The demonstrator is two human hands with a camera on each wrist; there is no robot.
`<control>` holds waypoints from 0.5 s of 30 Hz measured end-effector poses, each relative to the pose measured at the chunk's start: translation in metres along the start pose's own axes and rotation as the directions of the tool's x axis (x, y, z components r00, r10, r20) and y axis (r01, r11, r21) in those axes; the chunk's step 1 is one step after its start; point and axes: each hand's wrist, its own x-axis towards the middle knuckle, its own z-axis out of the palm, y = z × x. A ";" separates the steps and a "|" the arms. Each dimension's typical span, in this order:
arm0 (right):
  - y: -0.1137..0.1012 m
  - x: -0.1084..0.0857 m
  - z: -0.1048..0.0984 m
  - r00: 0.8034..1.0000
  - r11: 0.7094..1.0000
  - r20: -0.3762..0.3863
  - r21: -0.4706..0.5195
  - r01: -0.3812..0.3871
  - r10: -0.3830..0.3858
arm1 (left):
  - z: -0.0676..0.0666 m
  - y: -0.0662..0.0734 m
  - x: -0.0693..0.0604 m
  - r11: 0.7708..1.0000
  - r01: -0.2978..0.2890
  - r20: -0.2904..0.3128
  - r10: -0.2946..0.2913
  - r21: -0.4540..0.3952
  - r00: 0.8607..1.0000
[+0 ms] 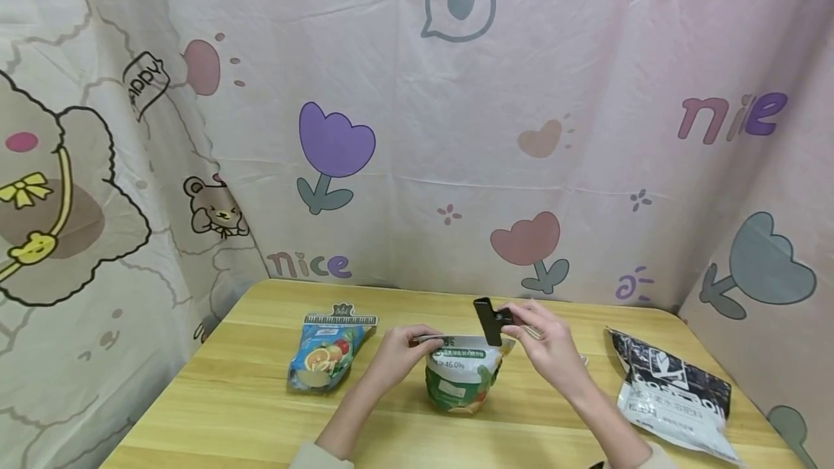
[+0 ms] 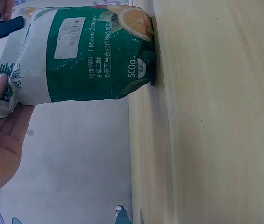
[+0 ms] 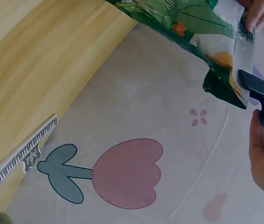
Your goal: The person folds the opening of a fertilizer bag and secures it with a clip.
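Note:
A green and white bag [image 1: 456, 386], marked 500g in the left wrist view, stands upright on the wooden table with its top folded flat. My left hand [image 1: 405, 357] pinches the left end of that top edge, thumb in front and fingers behind. My right hand [image 1: 550, 342] grips a black clip [image 1: 490, 322] by its handles. The clip's long bar [image 3: 260, 86] is at the right end of the bag's top edge; whether it bites on the bag I cannot tell.
On the left stands a blue bag [image 1: 326, 357] with a piano-key clip [image 1: 342, 319] across its top. A black and silver bag [image 1: 677, 396] lies at the right. Another piano-key clip [image 3: 24, 149] lies on the table, mostly hidden in the head view. Patterned cloth [image 1: 404, 237] hangs behind.

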 end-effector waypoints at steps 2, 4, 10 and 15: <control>-0.001 0.002 0.001 0.999 0.998 0.043 -0.051 0.022 -0.020 | 0.000 0.000 0.000 1.000 -0.010 -0.001 0.010 0.003 1.000; -0.004 0.006 0.001 0.995 0.992 0.091 -0.117 0.049 -0.038 | 0.000 0.000 0.000 1.000 -0.022 0.002 0.022 0.003 1.000; -0.013 0.021 0.007 0.951 0.937 0.281 -0.276 0.212 -0.132 | -0.001 0.002 0.002 1.000 -0.015 0.009 0.015 0.001 1.000; -0.021 0.033 0.011 0.904 0.895 0.390 -0.321 0.309 -0.173 | -0.002 0.002 0.002 1.000 -0.007 0.018 0.007 0.002 1.000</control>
